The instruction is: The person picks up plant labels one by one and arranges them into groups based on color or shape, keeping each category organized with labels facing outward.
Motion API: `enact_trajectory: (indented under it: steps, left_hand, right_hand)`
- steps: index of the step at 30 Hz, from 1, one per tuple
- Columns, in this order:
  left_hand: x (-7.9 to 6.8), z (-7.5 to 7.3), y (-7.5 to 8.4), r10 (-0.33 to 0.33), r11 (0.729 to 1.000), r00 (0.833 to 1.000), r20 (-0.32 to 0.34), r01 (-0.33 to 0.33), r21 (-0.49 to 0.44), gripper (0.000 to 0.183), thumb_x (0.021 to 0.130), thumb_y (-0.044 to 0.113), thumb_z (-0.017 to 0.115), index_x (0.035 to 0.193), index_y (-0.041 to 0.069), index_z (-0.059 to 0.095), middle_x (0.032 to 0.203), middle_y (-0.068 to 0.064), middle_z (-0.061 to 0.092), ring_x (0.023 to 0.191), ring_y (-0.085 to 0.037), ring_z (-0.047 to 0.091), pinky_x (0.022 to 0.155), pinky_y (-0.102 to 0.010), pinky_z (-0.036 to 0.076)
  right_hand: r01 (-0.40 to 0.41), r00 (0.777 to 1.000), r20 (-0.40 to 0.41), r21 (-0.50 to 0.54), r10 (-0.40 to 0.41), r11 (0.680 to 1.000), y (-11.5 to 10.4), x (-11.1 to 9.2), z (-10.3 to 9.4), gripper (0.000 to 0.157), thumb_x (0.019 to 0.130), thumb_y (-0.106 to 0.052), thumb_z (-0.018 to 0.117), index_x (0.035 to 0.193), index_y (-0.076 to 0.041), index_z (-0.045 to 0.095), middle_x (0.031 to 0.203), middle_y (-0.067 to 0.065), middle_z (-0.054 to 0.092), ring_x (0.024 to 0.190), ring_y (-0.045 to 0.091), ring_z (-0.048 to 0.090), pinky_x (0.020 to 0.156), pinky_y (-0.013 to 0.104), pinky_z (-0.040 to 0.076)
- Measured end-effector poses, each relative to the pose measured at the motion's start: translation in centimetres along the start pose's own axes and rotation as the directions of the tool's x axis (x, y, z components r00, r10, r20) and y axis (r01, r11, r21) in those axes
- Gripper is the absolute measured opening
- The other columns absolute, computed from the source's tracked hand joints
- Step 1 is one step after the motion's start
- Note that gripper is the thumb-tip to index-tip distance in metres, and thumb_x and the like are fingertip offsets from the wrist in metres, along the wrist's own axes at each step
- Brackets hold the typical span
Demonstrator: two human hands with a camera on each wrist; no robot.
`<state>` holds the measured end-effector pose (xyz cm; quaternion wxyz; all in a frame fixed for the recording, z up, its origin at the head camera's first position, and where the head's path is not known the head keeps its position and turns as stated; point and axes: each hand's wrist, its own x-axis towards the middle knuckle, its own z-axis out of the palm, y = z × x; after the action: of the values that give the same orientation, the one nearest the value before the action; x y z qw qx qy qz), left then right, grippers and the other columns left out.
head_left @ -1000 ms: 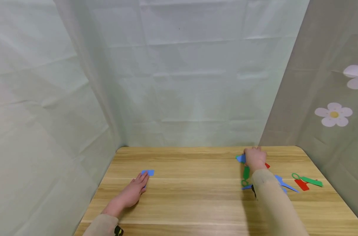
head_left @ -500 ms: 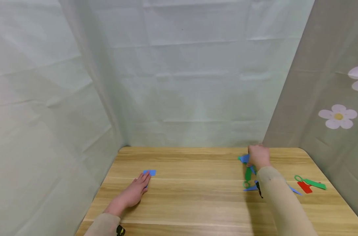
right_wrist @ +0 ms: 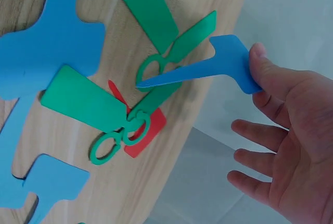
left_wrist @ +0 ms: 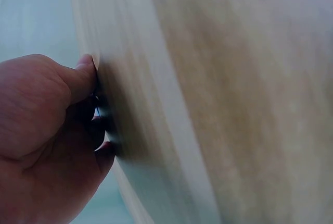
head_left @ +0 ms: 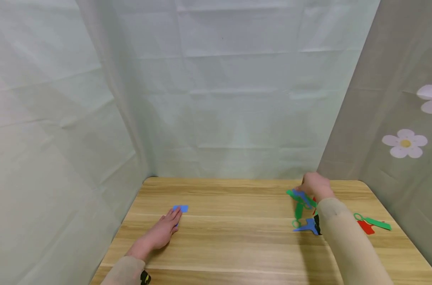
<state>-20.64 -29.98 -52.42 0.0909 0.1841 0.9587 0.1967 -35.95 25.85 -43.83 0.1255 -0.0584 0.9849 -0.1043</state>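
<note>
My left hand [head_left: 159,234] lies over a blue plant label [head_left: 183,208] on the left of the table, its extended fingers covering part of it. At the back right, my right hand [head_left: 316,185] pinches a blue T-shaped plant label [right_wrist: 231,60] by its wide head, between thumb and index finger. The other fingers are spread apart. That label's pointed tip overlaps green loop tags [right_wrist: 151,13] in the right wrist view. A red tag [right_wrist: 151,135] shows partly beneath the green ones. Larger in that view are more blue T-shaped labels [right_wrist: 47,62].
Farther right on the wooden table [head_left: 237,237] lie a green loop tag [head_left: 377,223] and a red tag [head_left: 365,227]. One blue label [head_left: 310,225] sits nearer me, partly behind the right sleeve [head_left: 347,237]. Pale fabric [head_left: 237,99] hangs behind the table's back edge.
My right hand has shifted slightly right and drawn up a blue label from the pile, uncovering green tags underneath. The left hand stays on its label.
</note>
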Motion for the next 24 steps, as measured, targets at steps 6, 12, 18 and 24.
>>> enact_trajectory:
  steps: [6, 12, 18, 24]
  left_hand:
    - [-0.1, 0.0, 0.0, 0.021, 1.0, 1.0, -0.015, -0.021, -0.008, 0.055, 0.112, 0.007, 0.052, 0.159, -0.016, 0.035, 0.167, -0.037, 0.026, 0.154, -0.059, 0.019, 0.119, -0.077, 0.02]
    - [-0.1, -0.3, 0.5, -0.018, 1.0, 1.0, 0.008, 0.018, 0.019, 0.055, 0.111, 0.005, 0.053, 0.16, -0.014, 0.035, 0.17, -0.033, 0.025, 0.157, -0.053, 0.019, 0.123, -0.072, 0.021]
    - [0.0, -0.3, 0.4, -0.026, 0.999, 1.0, 0.014, 0.026, 0.036, 0.056, 0.111, 0.006, 0.054, 0.16, -0.013, 0.035, 0.17, -0.032, 0.025, 0.157, -0.053, 0.02, 0.123, -0.072, 0.023]
    - [0.0, -0.2, 0.5, -0.021, 0.999, 1.0, 0.015, 0.02, 0.048, 0.055, 0.111, 0.005, 0.053, 0.159, -0.014, 0.036, 0.169, -0.034, 0.026, 0.157, -0.054, 0.02, 0.123, -0.072, 0.023]
  right_hand:
    - [-0.006, 1.0, 0.002, 0.004, 0.006, 1.0, -0.3, -0.3, -0.7, 0.038, 0.096, -0.04, 0.081, 0.101, -0.002, 0.08, 0.106, 0.017, 0.077, 0.094, 0.036, 0.071, 0.082, 0.058, 0.058]
    - [0.017, 0.999, 0.038, 0.049, -0.019, 0.999, -1.0, -0.1, -1.3, 0.039, 0.096, -0.038, 0.082, 0.107, -0.002, 0.081, 0.112, 0.018, 0.076, 0.097, 0.037, 0.071, 0.082, 0.058, 0.059]
    - [0.085, 0.994, 0.057, 0.094, -0.091, 0.992, -1.7, 0.9, -0.7, 0.037, 0.099, -0.032, 0.079, 0.111, 0.003, 0.08, 0.114, 0.022, 0.075, 0.109, 0.045, 0.069, 0.09, 0.06, 0.059]
    - [0.169, 0.983, 0.048, 0.139, -0.177, 0.976, -2.5, 1.2, 0.4, 0.04, 0.105, -0.028, 0.07, 0.118, 0.008, 0.076, 0.118, 0.025, 0.074, 0.107, 0.042, 0.07, 0.092, 0.056, 0.059]
